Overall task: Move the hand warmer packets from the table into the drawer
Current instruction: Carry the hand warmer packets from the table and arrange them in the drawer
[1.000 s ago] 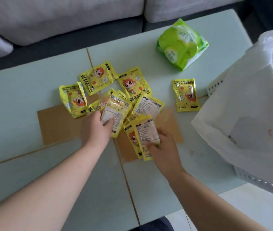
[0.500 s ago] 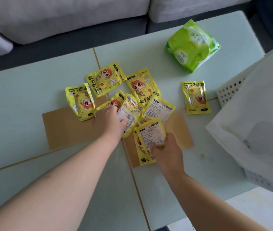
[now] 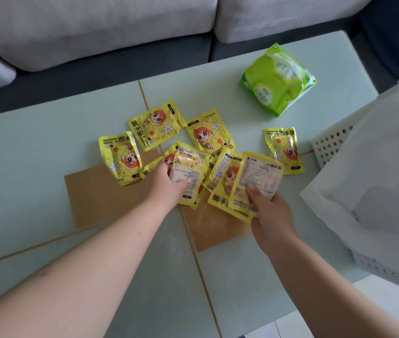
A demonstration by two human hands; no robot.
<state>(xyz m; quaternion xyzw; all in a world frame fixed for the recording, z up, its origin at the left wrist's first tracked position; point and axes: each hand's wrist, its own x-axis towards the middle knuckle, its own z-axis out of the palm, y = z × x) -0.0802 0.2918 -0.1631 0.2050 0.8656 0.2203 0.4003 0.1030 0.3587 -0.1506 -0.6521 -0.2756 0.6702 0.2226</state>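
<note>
Several yellow hand warmer packets lie scattered on the pale green table. My left hand grips one packet printed side up, among the middle heap. My right hand pinches two stacked packets, the top one showing its printed back, lifted a little off the table. Loose packets lie at the left, upper middle, centre and right. No drawer can be made out as such.
A green plastic pack sits at the table's far right. A white perforated basket with a white bag draped over it stands at the right edge. A brown panel shows under the glass. A grey sofa runs behind.
My right hand has raised its packets and carried them right and away from me. My left hand has closed on a packet in the heap and tilted it up.
</note>
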